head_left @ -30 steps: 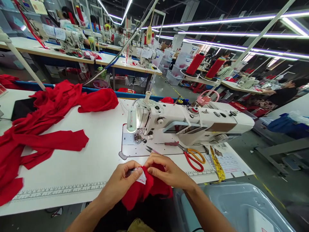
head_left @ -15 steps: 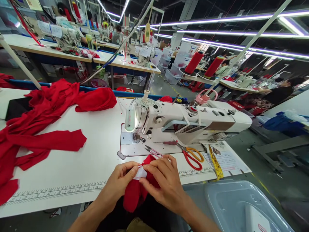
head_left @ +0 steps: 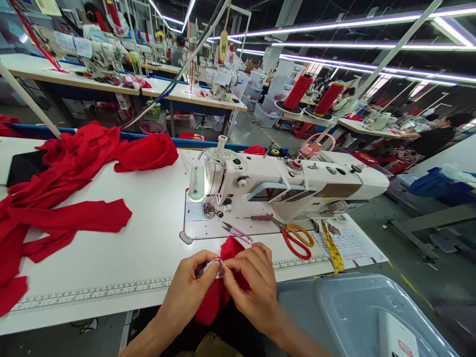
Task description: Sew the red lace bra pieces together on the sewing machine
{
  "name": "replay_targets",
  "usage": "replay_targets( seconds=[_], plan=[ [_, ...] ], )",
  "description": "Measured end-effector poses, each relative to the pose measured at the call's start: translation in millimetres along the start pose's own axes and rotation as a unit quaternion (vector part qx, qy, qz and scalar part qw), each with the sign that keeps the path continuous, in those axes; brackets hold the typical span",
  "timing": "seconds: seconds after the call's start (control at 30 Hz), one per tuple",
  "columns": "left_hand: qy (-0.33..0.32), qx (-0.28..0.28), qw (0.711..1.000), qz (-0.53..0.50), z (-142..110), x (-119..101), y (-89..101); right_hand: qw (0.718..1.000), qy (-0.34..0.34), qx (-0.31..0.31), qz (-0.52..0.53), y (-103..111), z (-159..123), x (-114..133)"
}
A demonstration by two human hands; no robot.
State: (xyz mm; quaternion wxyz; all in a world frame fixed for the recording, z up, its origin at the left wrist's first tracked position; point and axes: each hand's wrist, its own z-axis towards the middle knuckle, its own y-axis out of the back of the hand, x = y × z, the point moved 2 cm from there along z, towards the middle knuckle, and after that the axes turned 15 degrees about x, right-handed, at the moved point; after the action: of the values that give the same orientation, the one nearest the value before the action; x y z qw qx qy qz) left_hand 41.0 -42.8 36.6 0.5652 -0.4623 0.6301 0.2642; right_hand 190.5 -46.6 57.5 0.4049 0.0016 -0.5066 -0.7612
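Note:
Both hands meet over the front edge of the sewing table, pinching a small red fabric piece (head_left: pixel 208 303) with a white patch (head_left: pixel 219 270) on it. My left hand (head_left: pixel 193 282) grips the white part between thumb and forefinger. Close beside it, my right hand (head_left: pixel 253 287) is closed with thumb and fingertips on the same piece at the edge of the white part. Some of the red cloth hangs below the hands, and some shows behind them. Pink-handled thread snips (head_left: pixel 237 232) lie just beyond the hands, by the sewing machine (head_left: pixel 290 186).
Red-and-yellow-handled scissors (head_left: pixel 297 240) and a dark-handled awl (head_left: pixel 256 217) lie right of the needle area. A yellow tape measure (head_left: pixel 332 250) hangs over papers (head_left: pixel 355 243). Red fabric (head_left: pixel 67 183) is heaped at left. A clear plastic bin (head_left: pixel 372 297) stands at lower right.
The white patch was spread flat and is now bunched, mostly covered by my left fingers. My right fingertips have drawn in toward the edge of the white part.

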Motion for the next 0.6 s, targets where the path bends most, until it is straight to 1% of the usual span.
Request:
replay_targets(
  seconds=[0.1, 0.27, 0.37, 0.43, 0.5, 0.6],
  plan=[
    [-0.006, -0.017, 0.999, -0.028, 0, 2, -2.3, 0.999, 0.012, -0.005, -0.039, -2, -2, 5],
    [0.01, -0.005, 0.995, -0.096, 0, 3, -4.8, 0.991, 0.037, 0.013, -0.126, -4, -5, 9],
    [0.012, -0.006, 0.995, -0.103, -1, 3, -4.3, 0.99, 0.043, 0.023, -0.132, -3, -8, 11],
    [0.007, -0.002, 0.996, -0.091, 0, 3, -3.0, 0.995, 0.035, 0.043, -0.085, 0, -7, 10],
    [0.007, 0.008, 0.998, -0.068, 0, 4, -1.3, 0.997, 0.011, 0.078, 0.005, 5, -3, 4],
    [0.011, 0.025, 0.999, -0.024, 0, 5, 0.8, 0.979, -0.042, 0.14, 0.14, 13, 6, -11]
  ],
)
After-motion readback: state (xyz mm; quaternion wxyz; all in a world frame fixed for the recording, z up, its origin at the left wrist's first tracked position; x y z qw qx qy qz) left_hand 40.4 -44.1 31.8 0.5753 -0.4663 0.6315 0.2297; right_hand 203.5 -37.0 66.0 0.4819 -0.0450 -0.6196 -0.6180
